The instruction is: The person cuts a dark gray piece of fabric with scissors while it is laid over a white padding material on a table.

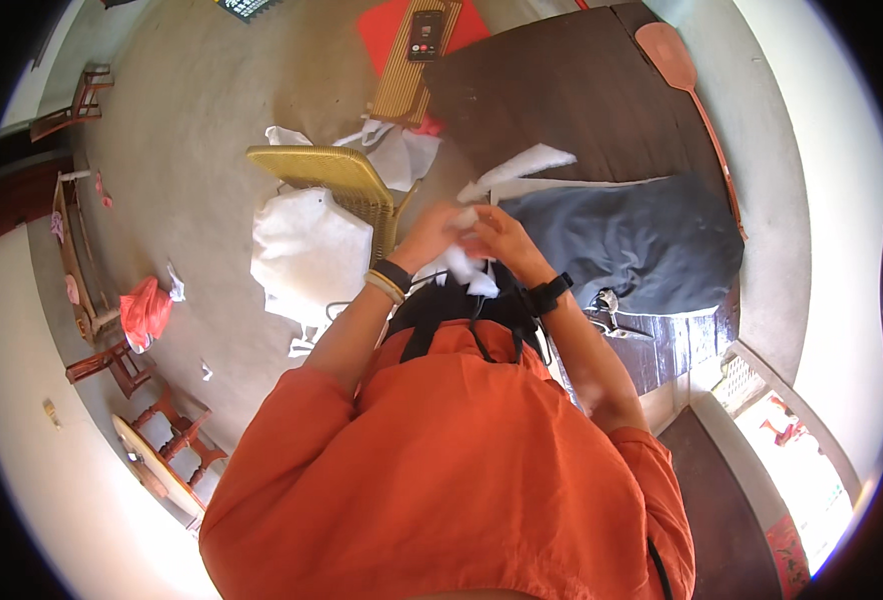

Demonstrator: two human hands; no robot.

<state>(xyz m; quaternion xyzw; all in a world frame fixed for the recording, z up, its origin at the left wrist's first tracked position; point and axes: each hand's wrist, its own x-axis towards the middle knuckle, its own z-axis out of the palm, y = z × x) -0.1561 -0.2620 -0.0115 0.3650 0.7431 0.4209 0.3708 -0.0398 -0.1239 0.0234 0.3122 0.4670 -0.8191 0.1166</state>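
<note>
The dark wooden table fills the upper right, from about twelve to three o'clock, and on it lies the biggest piece of work — a dark grey garment spread flat at about two o'clock, which I judge already laid out, with strips of white cloth at its upper left edge. Next in size, at ten o'clock from the hands, a yellow woven chair carries a heap of white fabric, seemingly waiting its turn. In the centre both hands meet over a small crumpled white cloth, held above the near edge of the table: the left hand has its fingers curled around it from the left, and the right hand pinches it from the right, fingers closed on the fabric. How far this piece is along I cannot tell — it looks bunched, not folded. Of packages and signs there is little: a red plastic bag on the floor at nine o'clock, a red mat at twelve, a dark phone on a woven tray beside it, and a flat orange paddle-shaped swatter at one o'clock. A small pair of scissors lies just right of the right wrist.
</note>
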